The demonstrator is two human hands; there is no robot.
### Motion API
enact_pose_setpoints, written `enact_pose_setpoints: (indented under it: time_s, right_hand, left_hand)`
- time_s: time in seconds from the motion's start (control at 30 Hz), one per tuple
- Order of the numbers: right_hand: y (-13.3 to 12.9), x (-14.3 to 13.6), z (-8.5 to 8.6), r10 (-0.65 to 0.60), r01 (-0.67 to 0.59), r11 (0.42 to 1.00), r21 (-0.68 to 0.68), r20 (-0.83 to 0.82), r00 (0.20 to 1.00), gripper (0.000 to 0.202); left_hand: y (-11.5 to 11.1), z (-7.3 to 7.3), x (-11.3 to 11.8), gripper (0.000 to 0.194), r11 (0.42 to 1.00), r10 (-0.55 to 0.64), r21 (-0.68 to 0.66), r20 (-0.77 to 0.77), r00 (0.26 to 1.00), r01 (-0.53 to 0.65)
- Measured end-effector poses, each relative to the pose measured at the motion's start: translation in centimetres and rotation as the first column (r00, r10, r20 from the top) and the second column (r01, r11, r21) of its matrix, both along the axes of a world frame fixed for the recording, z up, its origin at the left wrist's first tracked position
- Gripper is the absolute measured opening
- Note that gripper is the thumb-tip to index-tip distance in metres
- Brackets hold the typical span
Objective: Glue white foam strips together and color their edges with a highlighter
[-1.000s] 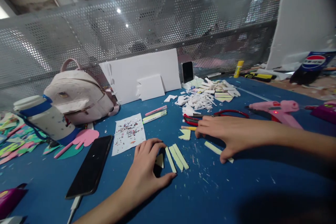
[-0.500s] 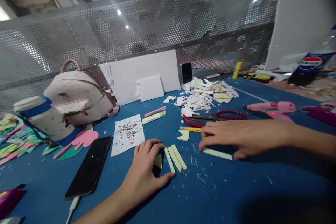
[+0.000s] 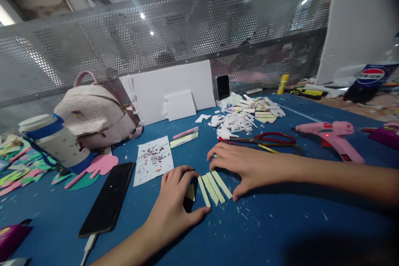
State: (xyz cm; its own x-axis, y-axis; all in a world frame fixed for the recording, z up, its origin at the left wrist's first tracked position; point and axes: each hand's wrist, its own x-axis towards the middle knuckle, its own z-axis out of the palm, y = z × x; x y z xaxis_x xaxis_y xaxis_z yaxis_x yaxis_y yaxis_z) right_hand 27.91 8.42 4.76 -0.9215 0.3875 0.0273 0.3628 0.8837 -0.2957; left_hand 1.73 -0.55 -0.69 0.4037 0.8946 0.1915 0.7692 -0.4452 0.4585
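Several pale green strips lie side by side on the blue table between my hands. My left hand rests at their left end, fingers curved and thumb apart, its fingertips at the ends of the leftmost strip. A small pale piece shows under its palm. My right hand arches over the rightmost strip, with fingers at the far end and thumb at the near end. Whether either hand grips its strip firmly is hard to tell.
Scissors, a pink glue gun and white scraps lie beyond and right of my right hand. A black phone, a speckled paper sheet and markers are left and behind. A backpack stands at the back left.
My right hand has moved left with a strip, which now lies beside the others. The cutter and pencil are now largely hidden behind it. My left hand stays nearly in place.
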Motion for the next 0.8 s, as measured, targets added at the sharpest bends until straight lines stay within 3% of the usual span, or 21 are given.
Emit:
enact_pose_setpoints:
  time_s: [0.17,0.37,0.57,0.7,0.8]
  right_hand:
    - [2.1,0.6,0.7,0.048,-0.048,0.999,-0.012,0.028,0.998,0.063]
    - [4.4,1.4,0.9,0.105,-0.108,0.994,0.037,0.073,0.992,0.039]
    - [4.4,0.7,0.2,0.095,-0.108,0.985,0.133,0.097,0.991,0.027]
    - [4.1,0.7,0.7,0.047,-0.072,0.983,0.17,0.147,0.988,0.009]
    - [3.4,0.9,1.1,-0.019,-0.012,0.985,0.172,0.175,0.984,0.013]
  left_hand:
    - [0.1,0.1,0.0,0.056,1.0,-0.003,-0.004,0.009,1.0,0.003]
    - [0.1,-0.1,-0.2,0.056,1.0,-0.001,-0.006,0.02,1.0,0.001]
    - [0.0,-0.1,-0.1,0.056,1.0,0.008,-0.01,0.019,1.0,-0.008]
    - [0.0,-0.1,-0.1,0.057,1.0,0.011,-0.019,0.02,1.0,-0.01]
    - [0.0,-0.2,-0.1,0.06,1.0,0.015,-0.022,0.027,1.0,-0.015]
